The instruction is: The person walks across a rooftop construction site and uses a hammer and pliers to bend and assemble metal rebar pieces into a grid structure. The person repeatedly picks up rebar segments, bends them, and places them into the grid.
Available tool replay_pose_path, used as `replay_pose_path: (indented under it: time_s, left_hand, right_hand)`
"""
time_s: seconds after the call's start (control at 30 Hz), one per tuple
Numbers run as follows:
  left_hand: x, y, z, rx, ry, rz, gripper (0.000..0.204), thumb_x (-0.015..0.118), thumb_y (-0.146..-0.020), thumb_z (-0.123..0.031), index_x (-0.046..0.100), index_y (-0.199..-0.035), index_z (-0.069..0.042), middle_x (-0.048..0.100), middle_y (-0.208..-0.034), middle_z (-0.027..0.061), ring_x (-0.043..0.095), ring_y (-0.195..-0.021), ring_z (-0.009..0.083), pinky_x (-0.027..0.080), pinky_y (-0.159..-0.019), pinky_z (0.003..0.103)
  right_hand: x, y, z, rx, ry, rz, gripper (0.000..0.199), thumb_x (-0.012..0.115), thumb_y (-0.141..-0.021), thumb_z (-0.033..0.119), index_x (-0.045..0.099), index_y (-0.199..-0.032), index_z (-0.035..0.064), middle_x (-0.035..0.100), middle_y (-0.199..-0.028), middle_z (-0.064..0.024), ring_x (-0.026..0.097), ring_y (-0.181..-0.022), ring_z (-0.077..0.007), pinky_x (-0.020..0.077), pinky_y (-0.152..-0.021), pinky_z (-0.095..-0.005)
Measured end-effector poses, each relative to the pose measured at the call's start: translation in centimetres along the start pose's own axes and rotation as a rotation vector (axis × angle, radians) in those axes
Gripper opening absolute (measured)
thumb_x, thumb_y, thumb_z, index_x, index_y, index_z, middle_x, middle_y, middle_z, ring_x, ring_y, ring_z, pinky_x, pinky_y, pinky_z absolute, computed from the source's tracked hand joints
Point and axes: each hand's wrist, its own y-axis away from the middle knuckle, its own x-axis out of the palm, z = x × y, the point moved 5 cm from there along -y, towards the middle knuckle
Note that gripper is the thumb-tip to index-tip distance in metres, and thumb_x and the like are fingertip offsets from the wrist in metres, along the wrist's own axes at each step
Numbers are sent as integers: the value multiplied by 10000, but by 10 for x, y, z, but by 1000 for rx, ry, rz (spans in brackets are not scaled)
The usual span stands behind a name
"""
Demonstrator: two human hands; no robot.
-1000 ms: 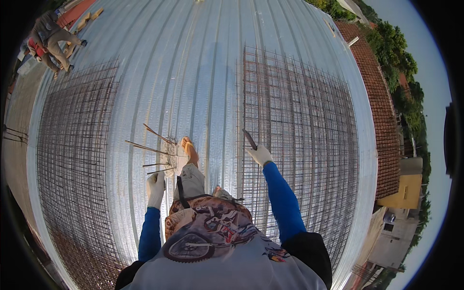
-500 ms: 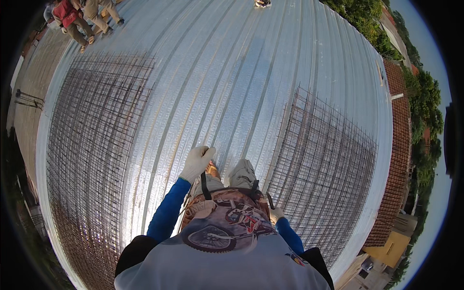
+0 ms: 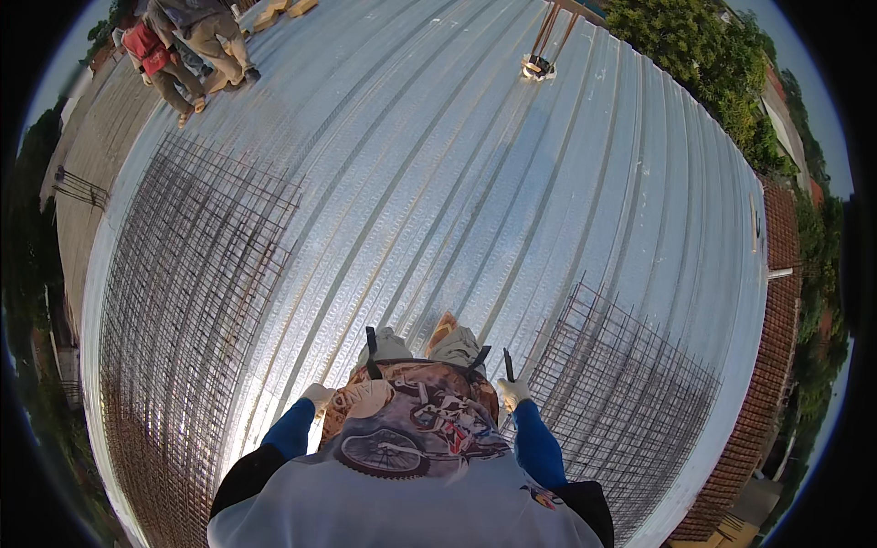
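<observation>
My right hand [image 3: 513, 392], in a pale glove, is beside my right hip, closed around a short dark bar-shaped tool [image 3: 508, 364]. The tool's dark end points forward; its exact kind does not show. My left hand [image 3: 318, 395], also gloved, hangs by my left hip close to my shirt. Its fingers are too hidden to read. Under me lies ribbed silvery metal decking [image 3: 411, 237]. A rusty rebar mesh [image 3: 196, 274] spreads to my left, and another rebar mesh [image 3: 630, 374] to my right.
Two people [image 3: 174, 68] stand at the far left edge of the decking, near pieces of wood [image 3: 279, 13]. Upright rebar [image 3: 553, 36] rises through an opening ahead. A tiled roof [image 3: 781, 301] and trees [image 3: 690, 64] border the right side.
My left hand has swung back from in front of my legs to my left hip. My right hand with the dark tool has come forward. My legs have stepped, and the view has tilted up.
</observation>
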Motion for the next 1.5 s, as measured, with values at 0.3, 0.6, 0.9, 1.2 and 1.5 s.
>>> replay_pose_path:
  time_s: [0.3,0.6,0.9,1.2,1.5]
  left_hand:
    - [-79,-26,-259,376,-232,-88,405,623,-922,-337,754,-968,43,734,-842,219,710,-824,343,516,-749,433]
    - [-151,-99,-568,457,-74,-13,283,593,-930,-231,686,-900,35,694,-762,143,669,-648,223,537,-590,343]
    - [-301,-196,-753,267,-18,-44,340,603,-896,-272,697,-896,55,708,-737,165,710,-644,241,573,-581,364]
    - [-373,-239,-1007,278,203,-222,330,596,-928,-272,673,-888,46,682,-725,128,650,-616,184,515,-566,329]
    - [-362,-218,-1179,179,123,-44,359,636,-931,-290,689,-975,63,705,-789,121,660,-665,184,522,-616,318]
  right_hand:
    - [-113,-89,441,-532,345,-285,548,727,-863,485,686,-997,-44,628,-628,-116,665,-564,-275,480,-512,-434]
    - [-55,-173,497,-209,223,-117,471,752,-829,425,712,-879,-41,630,-604,-123,650,-526,-280,473,-506,-427]
    - [-34,-120,535,141,20,38,462,715,-888,441,639,-778,-1,460,-507,-45,449,-383,-203,319,-387,-399]
    - [-55,-324,763,234,-58,66,512,707,-910,491,634,-754,9,530,-528,-77,491,-381,-220,345,-386,-405]
    - [-111,-333,1358,-711,321,-197,564,634,-920,570,701,-1011,18,700,-820,-187,706,-825,-385,525,-745,-470]
